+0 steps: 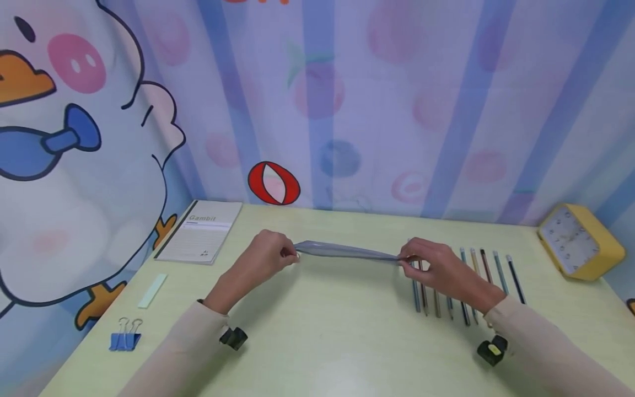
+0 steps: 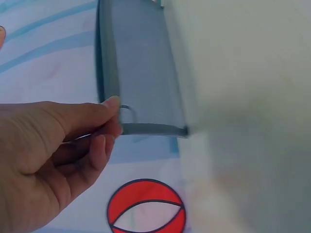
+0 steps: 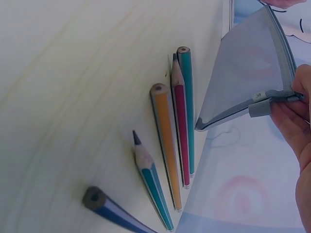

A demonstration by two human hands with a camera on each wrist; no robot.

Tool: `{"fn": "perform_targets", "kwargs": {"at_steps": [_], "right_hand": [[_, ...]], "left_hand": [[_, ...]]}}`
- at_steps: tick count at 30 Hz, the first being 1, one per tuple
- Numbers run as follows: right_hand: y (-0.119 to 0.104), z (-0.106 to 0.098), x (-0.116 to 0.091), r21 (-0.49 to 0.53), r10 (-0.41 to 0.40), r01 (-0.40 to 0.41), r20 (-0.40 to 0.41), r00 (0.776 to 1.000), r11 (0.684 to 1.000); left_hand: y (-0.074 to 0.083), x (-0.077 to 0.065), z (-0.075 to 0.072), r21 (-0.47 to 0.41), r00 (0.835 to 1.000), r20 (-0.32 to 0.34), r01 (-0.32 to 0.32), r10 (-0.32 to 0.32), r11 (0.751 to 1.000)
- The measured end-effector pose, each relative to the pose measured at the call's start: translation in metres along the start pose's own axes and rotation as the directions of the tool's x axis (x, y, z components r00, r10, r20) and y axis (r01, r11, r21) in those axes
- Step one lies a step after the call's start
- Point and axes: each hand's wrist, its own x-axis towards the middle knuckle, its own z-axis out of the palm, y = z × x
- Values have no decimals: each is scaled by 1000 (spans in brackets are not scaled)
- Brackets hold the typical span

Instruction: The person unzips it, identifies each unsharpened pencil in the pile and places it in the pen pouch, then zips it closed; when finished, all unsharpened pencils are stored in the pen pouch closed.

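Observation:
Stretched between both hands, a grey see-through zippered mesh pouch (image 1: 342, 251) hangs just above the middle of the table. My left hand (image 1: 270, 251) pinches its left end between thumb and fingers. At the other end, my right hand (image 1: 436, 267) pinches the corner by the zipper, near a small tab and tag in the right wrist view. The pouch (image 2: 146, 73) looks flat, its mesh panel facing the left wrist camera. Several pencils (image 3: 167, 145) lie in a row below the right hand, some with points and some with blunt ends towards the right wrist camera.
A notebook (image 1: 198, 231) lies at the back left. In front of it are a pale green strip (image 1: 152, 290) and a blue binder clip (image 1: 125, 341). A yellow clock (image 1: 580, 241) stands at the back right. Behind the table hangs a printed curtain (image 1: 317, 110).

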Motion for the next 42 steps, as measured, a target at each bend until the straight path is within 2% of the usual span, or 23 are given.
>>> {"fn": "perform_targets", "kwargs": {"at_steps": [4,8,11,14,16,20,25,30,37,42], "right_hand": [[0,0,1,6,-5,5,2,1000,1000],[0,0,1,-6,-8,8,-6,1000,1000],[0,0,0,-7,-10,10,-10,1000,1000],[0,0,-1,14,-8,8,0,1000,1000],[0,1,-1,25,-4,3,11,1000,1000],[-1,1,-1,21,0,-1,19,1000,1000],[-3,-2,0,4,11,-11,30,999,1000],[-3,-3,-1,0,21,-21,35,999,1000],[0,-2,3,-14,-4,5,25,1000,1000],[0,-3,5,6,12,-12,9,1000,1000]], "left_hand": [[5,-1,-13,-40,1000,0,-22,22,999],[8,6,-21,-110,992,19,-122,125,986],[9,15,-17,-159,975,82,-189,204,969],[8,23,-10,-196,960,140,-212,241,957],[9,27,-5,-203,954,153,-225,258,953],[11,32,2,-191,947,132,-267,294,945],[18,38,3,-165,945,111,-287,307,944],[27,43,7,-138,936,110,-319,335,938],[32,43,12,-114,952,108,-275,288,955],[37,41,15,-76,948,111,-292,299,953]]}}
